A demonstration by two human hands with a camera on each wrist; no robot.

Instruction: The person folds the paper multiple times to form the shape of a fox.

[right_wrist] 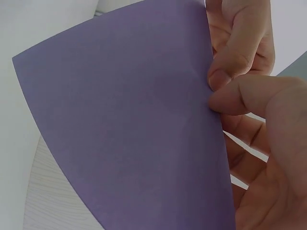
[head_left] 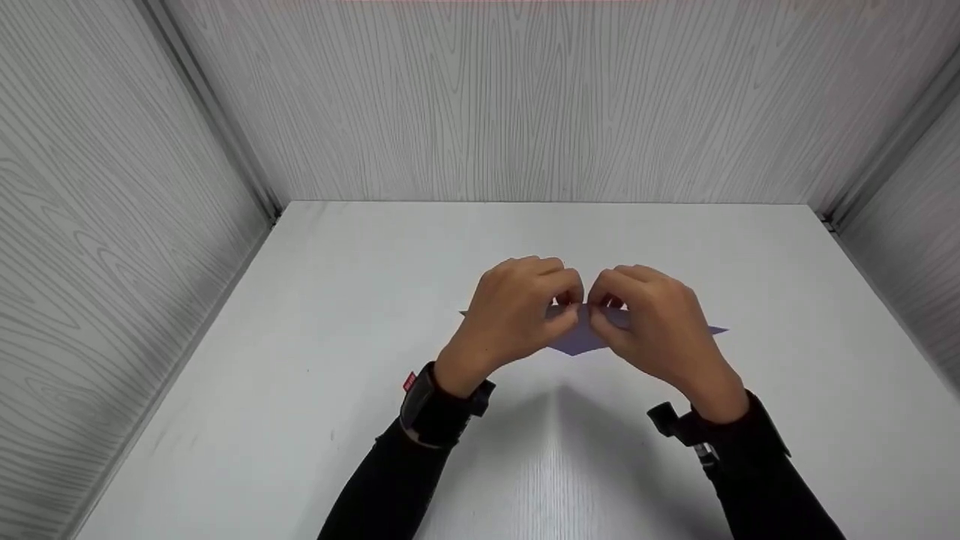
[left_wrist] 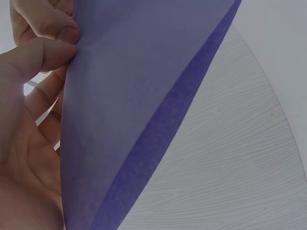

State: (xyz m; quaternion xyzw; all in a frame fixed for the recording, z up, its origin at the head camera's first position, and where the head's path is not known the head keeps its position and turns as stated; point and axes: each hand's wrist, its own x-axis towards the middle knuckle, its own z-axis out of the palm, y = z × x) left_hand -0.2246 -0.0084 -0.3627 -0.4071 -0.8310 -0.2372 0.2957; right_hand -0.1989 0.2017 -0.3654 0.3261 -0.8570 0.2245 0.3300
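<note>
A sheet of purple paper [head_left: 576, 341], doubled over along one edge, is held up above the white table. My left hand [head_left: 517, 311] pinches its upper edge near the middle between thumb and index finger. Close beside it, my right hand [head_left: 656, 322] pinches the same edge. In the left wrist view the paper [left_wrist: 124, 81] shows two layers, a darker purple strip showing past the slanting edge. The right wrist view has the paper [right_wrist: 124, 110] spread broad and flat, with both thumbs at its folded edge. In the head view the hands cover much of the sheet.
The white tabletop [head_left: 300, 390] lies beneath, with shadows of the hands and paper on it. Grey wood-grain panels stand at the back [head_left: 510, 105] and on both sides. Black straps with small cameras sit on both wrists.
</note>
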